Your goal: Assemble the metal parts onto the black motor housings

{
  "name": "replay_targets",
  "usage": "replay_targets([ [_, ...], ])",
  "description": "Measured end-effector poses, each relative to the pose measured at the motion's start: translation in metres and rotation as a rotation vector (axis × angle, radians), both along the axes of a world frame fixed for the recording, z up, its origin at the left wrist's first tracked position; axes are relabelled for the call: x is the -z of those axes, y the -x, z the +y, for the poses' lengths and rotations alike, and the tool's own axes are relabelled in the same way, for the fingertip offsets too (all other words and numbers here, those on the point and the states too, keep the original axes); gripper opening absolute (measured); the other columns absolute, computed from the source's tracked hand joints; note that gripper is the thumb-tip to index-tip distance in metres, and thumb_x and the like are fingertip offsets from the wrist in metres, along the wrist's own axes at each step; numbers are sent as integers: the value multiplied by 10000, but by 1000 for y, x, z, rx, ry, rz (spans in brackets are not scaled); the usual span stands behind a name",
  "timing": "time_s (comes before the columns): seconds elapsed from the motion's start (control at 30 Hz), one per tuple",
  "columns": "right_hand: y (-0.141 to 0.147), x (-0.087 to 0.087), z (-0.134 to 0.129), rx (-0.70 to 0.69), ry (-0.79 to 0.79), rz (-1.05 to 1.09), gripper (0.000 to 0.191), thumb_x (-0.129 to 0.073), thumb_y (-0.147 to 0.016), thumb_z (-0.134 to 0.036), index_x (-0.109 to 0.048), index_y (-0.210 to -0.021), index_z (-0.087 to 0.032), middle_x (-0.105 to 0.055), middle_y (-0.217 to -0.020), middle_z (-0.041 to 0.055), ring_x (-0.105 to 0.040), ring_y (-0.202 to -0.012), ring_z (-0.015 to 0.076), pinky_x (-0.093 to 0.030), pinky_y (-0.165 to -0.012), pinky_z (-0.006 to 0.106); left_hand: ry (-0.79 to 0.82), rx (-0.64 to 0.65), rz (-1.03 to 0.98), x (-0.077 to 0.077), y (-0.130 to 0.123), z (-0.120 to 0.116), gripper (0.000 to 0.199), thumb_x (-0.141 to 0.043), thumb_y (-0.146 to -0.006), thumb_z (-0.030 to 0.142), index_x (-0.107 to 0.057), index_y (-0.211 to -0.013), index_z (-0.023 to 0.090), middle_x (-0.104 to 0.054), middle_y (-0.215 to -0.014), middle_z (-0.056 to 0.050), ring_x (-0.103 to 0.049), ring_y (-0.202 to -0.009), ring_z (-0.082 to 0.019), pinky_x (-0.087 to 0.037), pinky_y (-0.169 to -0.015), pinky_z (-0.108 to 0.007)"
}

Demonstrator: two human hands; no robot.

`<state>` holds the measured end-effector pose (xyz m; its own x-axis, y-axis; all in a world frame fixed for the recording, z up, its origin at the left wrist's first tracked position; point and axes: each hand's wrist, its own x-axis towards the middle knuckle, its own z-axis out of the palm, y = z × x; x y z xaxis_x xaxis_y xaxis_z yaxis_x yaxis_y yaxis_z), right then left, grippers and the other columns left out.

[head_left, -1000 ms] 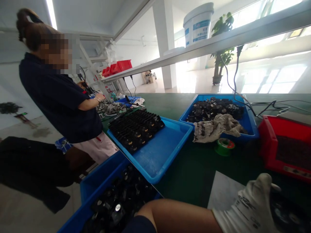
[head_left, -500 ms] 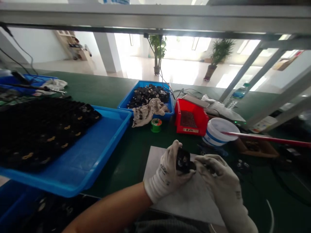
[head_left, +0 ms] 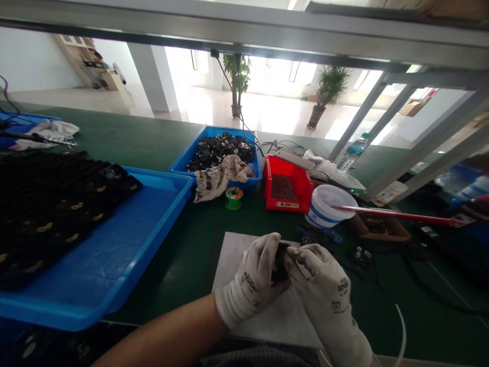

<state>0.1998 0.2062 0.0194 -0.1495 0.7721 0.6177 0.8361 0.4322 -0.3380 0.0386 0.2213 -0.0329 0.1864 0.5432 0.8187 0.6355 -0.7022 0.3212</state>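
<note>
The white-gloved left hand and right hand press their grip together on a small black plastic part, pinching it over a pale sheet on the green desk — apparently held there for close handling, clear of the loaded blue plastic tray.

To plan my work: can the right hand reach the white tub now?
Probably yes: nothing tall stands between the right hand and the white tub, though it now grips a black part.
</note>
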Motion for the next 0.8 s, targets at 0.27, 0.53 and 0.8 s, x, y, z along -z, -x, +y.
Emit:
replay_targets([
  [0.27, 9, -2, -4, 16, -70, -36, 258, -578, -1053, -291, -747, -883, -197, -746, -887, 80, -694, -768, 227, -560, -705, 362, 15, 2, -12, 3, 0, 0, 864, -644, -955, 380, -180, -1638, 128, -661, -1307, -220, -699, -1168, -338, -635, -955, -467],
  [0.53, 15, -8, -7, 7, -223, -148, 250, -549, -1058, -211, -767, -958, -140, -760, -846, 102, -706, -718, 228, -533, -640, 347, 48, 23, -84, 2, 0, 3, 850, -661, -945, 461, -251, -1613, 133, -650, -1297, -221, -708, -1126, -337, -649, -922, -474],
  [0.8, 7, -5, -11, 5, -138, -54, 272, -505, -1075, -250, -765, -1088, -170, -779, -936, 106, -745, -778, 247, -585, -650, 357, 108, 111, -155, -8, 4, 6, 729, -705, -923, 466, -366, -1509, 199, -603, -1302, -176, -688, -1158, -306, -650, -920, -467],
])
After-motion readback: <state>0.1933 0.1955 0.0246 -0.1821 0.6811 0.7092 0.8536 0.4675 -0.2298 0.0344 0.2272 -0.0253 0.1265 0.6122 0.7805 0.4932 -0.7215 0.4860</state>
